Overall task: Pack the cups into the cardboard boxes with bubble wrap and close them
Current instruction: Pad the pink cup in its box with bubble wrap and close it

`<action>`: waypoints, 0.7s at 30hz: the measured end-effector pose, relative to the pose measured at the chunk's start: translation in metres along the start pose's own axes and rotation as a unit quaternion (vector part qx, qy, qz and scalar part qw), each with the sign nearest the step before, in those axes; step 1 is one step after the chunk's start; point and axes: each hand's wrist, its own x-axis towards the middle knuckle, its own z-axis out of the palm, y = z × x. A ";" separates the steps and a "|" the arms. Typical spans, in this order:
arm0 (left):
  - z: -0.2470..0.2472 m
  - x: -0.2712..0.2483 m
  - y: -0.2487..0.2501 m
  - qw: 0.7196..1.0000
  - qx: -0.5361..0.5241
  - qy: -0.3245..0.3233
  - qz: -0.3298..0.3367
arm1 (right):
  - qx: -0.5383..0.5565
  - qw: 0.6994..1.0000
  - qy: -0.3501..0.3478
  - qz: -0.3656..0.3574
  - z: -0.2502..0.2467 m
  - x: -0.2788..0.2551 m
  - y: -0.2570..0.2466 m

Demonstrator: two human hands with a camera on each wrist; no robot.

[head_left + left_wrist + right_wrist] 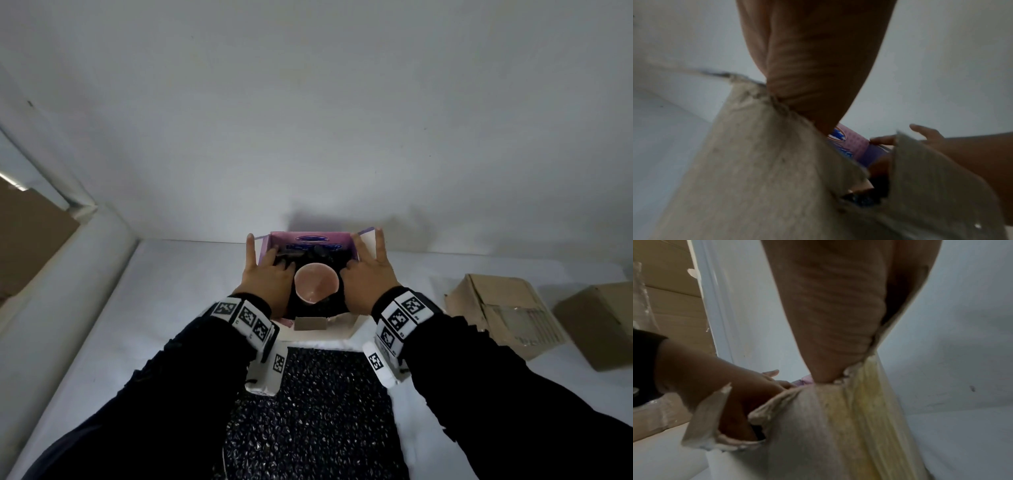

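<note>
An open cardboard box (363, 323) with a pink-purple printed inside stands against the far wall. Black bubble wrap (310, 255) lines it, and a pink cup (315, 282) sits in it, mouth up. My left hand (270, 265) lies over the box's left wall. Its outer finger points straight along the left flap, and the other fingers reach down onto the wrap beside the cup. My right hand (366, 265) mirrors this on the right wall. In the wrist views, each palm (813, 65) (838, 313) lies against a pale box flap (756, 162) (818, 426). The fingertips inside the box are hidden.
A loose sheet of black bubble wrap (315, 411) lies on the white table in front of the box. Two closed brown cardboard boxes (503, 315) (603, 325) sit at the right. The wall is directly behind the box, and a padded white ledge (68, 291) runs along the left.
</note>
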 end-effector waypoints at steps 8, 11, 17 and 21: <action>-0.001 0.003 -0.003 1.000 0.012 0.027 0.002 | 0.011 0.999 0.052 0.010 -0.004 0.008 0.002; 0.001 -0.001 -0.007 1.000 0.009 0.021 0.011 | 0.014 0.999 0.046 0.024 -0.004 0.008 -0.004; -0.009 -0.013 -0.006 0.999 -0.044 0.009 0.025 | 0.115 0.975 0.181 -0.061 0.005 -0.007 -0.004; -0.003 -0.030 -0.003 0.986 -0.126 0.106 0.033 | 0.153 0.968 0.145 -0.137 0.014 -0.028 -0.004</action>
